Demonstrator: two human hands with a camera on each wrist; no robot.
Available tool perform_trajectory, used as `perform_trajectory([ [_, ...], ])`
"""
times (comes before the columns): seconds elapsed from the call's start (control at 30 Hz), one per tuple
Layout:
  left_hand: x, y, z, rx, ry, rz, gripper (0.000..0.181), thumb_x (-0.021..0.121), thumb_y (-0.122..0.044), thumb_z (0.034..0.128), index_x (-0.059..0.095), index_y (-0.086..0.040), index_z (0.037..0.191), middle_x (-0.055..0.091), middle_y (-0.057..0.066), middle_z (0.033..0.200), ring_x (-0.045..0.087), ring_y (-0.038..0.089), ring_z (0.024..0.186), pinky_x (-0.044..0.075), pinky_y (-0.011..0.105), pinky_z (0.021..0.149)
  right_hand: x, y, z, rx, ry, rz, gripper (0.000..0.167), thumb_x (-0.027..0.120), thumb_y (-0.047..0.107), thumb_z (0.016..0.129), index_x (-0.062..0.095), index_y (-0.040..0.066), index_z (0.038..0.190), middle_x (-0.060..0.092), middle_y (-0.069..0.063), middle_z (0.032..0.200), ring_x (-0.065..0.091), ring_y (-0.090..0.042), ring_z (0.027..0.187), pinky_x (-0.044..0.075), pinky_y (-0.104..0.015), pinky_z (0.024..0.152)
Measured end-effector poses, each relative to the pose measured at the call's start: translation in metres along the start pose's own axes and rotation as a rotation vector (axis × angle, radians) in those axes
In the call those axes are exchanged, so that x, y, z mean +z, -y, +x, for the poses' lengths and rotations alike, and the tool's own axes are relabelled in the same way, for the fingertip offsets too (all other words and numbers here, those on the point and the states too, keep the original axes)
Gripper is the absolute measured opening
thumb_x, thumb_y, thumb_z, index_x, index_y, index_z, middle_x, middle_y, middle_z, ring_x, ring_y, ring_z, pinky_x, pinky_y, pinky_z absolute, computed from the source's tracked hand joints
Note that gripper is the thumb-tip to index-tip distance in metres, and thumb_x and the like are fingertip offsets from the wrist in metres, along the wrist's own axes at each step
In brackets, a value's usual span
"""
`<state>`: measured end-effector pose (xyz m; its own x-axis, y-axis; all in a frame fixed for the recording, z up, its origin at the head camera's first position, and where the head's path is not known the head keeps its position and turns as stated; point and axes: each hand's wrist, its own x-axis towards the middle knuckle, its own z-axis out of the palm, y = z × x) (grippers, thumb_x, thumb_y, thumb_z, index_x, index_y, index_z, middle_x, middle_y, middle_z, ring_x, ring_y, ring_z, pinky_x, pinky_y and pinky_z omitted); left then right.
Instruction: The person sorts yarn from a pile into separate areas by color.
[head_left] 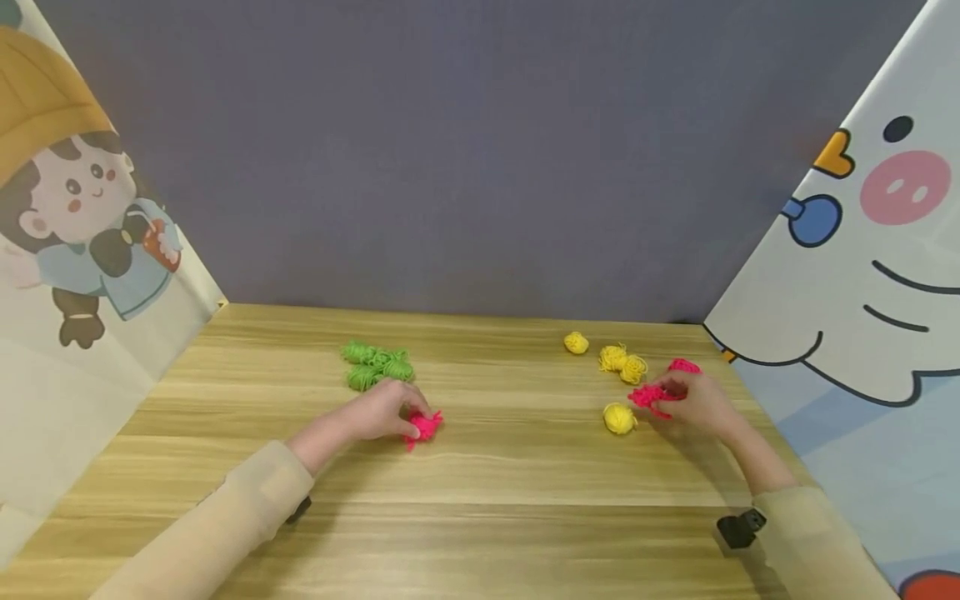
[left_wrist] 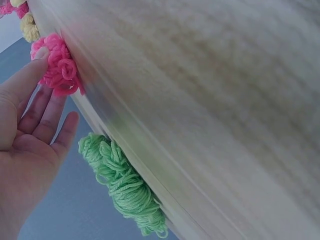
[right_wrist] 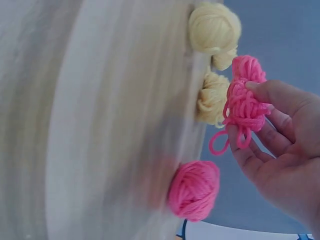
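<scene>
My left hand (head_left: 381,410) pinches a small pink yarn bundle (head_left: 426,427) between thumb and fingers, just in front of the green yarn (head_left: 378,365). In the left wrist view the thumb presses on the looped pink yarn (left_wrist: 61,70). At the right, my right hand (head_left: 699,402) holds another pink yarn bundle (head_left: 649,396); the right wrist view shows this bundle (right_wrist: 246,97) between thumb and fingertips, with loops hanging from it. A further pink ball (right_wrist: 194,191) lies on the table near that hand, partly hidden behind it in the head view.
Several yellow yarn balls (head_left: 618,418) lie left of my right hand, others farther back (head_left: 622,363). The wooden table (head_left: 480,533) meets a grey panel (head_left: 465,158) behind, with cartoon-printed panels at both sides. Black devices sit at both wrists.
</scene>
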<state>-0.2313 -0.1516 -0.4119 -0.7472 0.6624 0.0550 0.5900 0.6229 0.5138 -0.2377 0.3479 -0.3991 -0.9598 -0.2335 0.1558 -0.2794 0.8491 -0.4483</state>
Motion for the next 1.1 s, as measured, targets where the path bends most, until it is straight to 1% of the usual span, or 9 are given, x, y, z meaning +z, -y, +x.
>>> perform_trajectory([
  [0.1,0.0,0.0,0.001,0.009,0.0,0.005,0.024,0.081,-0.01,0.0705,0.073,-0.012,0.093,0.07,-0.001,0.095,0.062,0.01,0.085,0.054,0.027,0.076,-0.004,0.005,0.0,0.0,-0.006,-0.006,0.024,0.077,0.015,0.076,0.07,0.004,0.096,0.069,-0.014,0.093,0.064,-0.03,0.089,0.053,-0.033,0.072],
  [0.23,0.0,0.001,0.001,0.019,0.0,0.013,0.024,0.081,-0.01,0.0706,0.073,-0.012,0.093,0.07,-0.002,0.095,0.062,0.01,0.086,0.054,0.026,0.077,-0.009,0.013,0.0,-0.015,-0.019,-0.02,0.025,0.077,0.014,0.076,0.07,0.004,0.098,0.069,-0.011,0.091,0.065,-0.027,0.086,0.053,-0.029,0.069],
  [0.33,-0.001,0.001,0.001,0.022,0.001,0.012,0.024,0.081,-0.01,0.0708,0.073,-0.012,0.093,0.07,-0.001,0.095,0.063,0.011,0.086,0.054,0.027,0.078,-0.014,0.021,0.0,-0.037,-0.029,-0.011,0.026,0.077,0.013,0.076,0.07,0.002,0.098,0.069,-0.011,0.089,0.065,-0.025,0.084,0.053,-0.025,0.067],
  [0.43,-0.001,0.0,0.001,0.018,0.001,0.012,0.024,0.081,-0.01,0.071,0.073,-0.012,0.094,0.07,-0.002,0.095,0.063,0.011,0.087,0.054,0.027,0.079,-0.017,0.028,0.001,-0.042,-0.026,0.0,0.027,0.077,0.013,0.076,0.069,0.001,0.099,0.069,-0.012,0.09,0.065,-0.025,0.083,0.053,-0.023,0.066],
  [0.53,-0.002,0.0,0.001,0.016,0.002,0.011,0.024,0.081,-0.01,0.0712,0.074,-0.012,0.094,0.07,-0.003,0.095,0.062,0.011,0.088,0.054,0.028,0.08,-0.02,0.035,0.001,-0.039,-0.021,0.011,0.026,0.077,0.013,0.077,0.069,0.002,0.1,0.07,-0.012,0.092,0.065,-0.025,0.084,0.052,-0.022,0.065],
  [0.73,-0.003,0.0,0.001,0.031,0.0,0.021,0.024,0.081,-0.011,0.0712,0.074,-0.013,0.094,0.07,-0.003,0.094,0.063,0.012,0.088,0.054,0.03,0.081,-0.024,0.054,0.0,-0.035,-0.017,0.018,0.026,0.076,0.016,0.079,0.069,0.005,0.101,0.07,-0.01,0.093,0.065,-0.025,0.086,0.052,-0.023,0.066],
  [0.87,-0.003,0.0,0.001,0.031,-0.001,0.024,0.023,0.081,-0.011,0.0712,0.074,-0.012,0.093,0.07,-0.003,0.094,0.063,0.012,0.089,0.054,0.03,0.081,-0.024,0.067,-0.001,-0.021,-0.002,0.053,0.027,0.075,0.018,0.08,0.068,0.005,0.103,0.069,-0.011,0.096,0.065,-0.026,0.089,0.055,-0.028,0.069],
  [0.97,-0.003,0.0,0.001,0.026,0.002,0.019,0.023,0.081,-0.011,0.0712,0.074,-0.012,0.093,0.07,-0.003,0.095,0.063,0.012,0.089,0.054,0.03,0.082,-0.023,0.075,-0.002,-0.02,-0.007,0.071,0.027,0.075,0.019,0.08,0.068,0.006,0.103,0.07,-0.01,0.097,0.065,-0.026,0.089,0.056,-0.03,0.071],
  [1.1,-0.002,0.0,0.0,0.023,0.003,0.016,0.023,0.081,-0.012,0.0711,0.074,-0.012,0.093,0.07,-0.003,0.094,0.063,0.012,0.089,0.054,0.03,0.082,-0.021,0.086,-0.004,-0.033,-0.004,0.119,0.028,0.075,0.016,0.08,0.068,0.005,0.105,0.069,-0.011,0.098,0.066,-0.025,0.087,0.057,-0.026,0.068],
])
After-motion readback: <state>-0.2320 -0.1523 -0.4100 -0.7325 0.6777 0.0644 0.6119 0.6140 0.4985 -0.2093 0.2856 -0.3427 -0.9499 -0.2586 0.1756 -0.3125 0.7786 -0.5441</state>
